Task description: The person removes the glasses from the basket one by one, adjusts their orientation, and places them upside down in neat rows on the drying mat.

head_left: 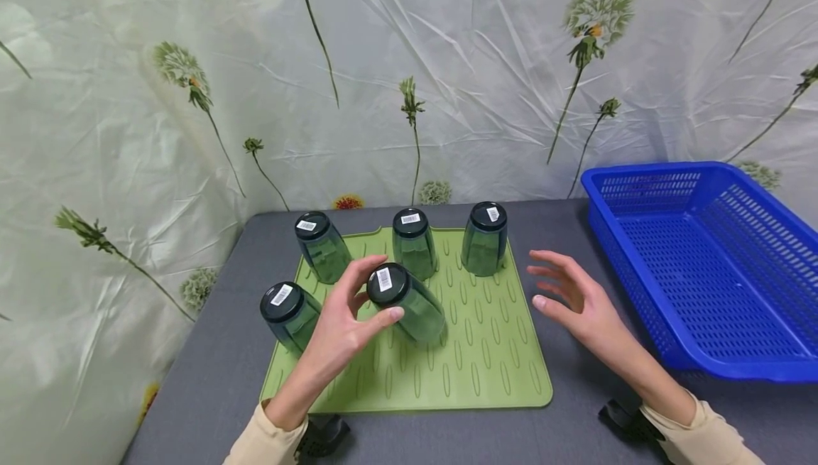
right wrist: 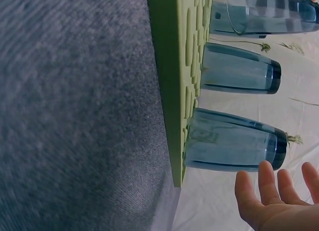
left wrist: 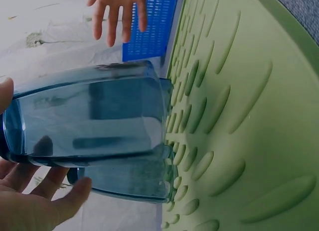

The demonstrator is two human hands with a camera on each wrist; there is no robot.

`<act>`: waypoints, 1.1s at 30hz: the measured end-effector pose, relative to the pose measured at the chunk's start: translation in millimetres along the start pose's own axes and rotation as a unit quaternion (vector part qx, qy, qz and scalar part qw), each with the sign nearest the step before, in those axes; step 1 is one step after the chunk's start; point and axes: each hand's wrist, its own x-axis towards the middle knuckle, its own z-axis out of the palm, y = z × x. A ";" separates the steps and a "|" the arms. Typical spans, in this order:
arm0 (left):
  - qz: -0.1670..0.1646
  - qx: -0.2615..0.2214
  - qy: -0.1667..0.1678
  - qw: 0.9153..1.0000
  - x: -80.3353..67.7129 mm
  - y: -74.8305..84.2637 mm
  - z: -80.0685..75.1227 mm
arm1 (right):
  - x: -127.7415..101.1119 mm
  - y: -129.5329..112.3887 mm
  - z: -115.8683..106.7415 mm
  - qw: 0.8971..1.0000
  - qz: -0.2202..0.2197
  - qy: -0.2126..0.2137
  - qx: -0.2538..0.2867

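Several green-tinted drinking glasses with dark bases and white barcode labels stand upside down on a light green ribbed mat [head_left: 473, 380]. My left hand [head_left: 341, 323] holds the front middle glass [head_left: 415, 312] near its upturned base, thumb on one side and fingers on the other. That glass [left wrist: 94, 111] has its rim at the mat in the left wrist view. Another glass [head_left: 294, 319] is left of this hand. Three more, a back left glass [head_left: 326, 252], a back middle glass [head_left: 415, 248] and a back right glass [head_left: 484, 245], form the back row. My right hand [head_left: 584, 309] hovers with parted fingers, holding nothing.
A blue perforated plastic basket [head_left: 686, 341] stands on the right of the grey cloth-covered table [head_left: 204, 380]. A pale curtain [head_left: 498, 96] printed with dandelions hangs behind and at the left.
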 end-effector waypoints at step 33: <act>-0.052 0.004 -0.070 0.996 -5.7 -8.5 9.8 | -1.6 3.7 4.1 0.999 0.018 -0.023 0.017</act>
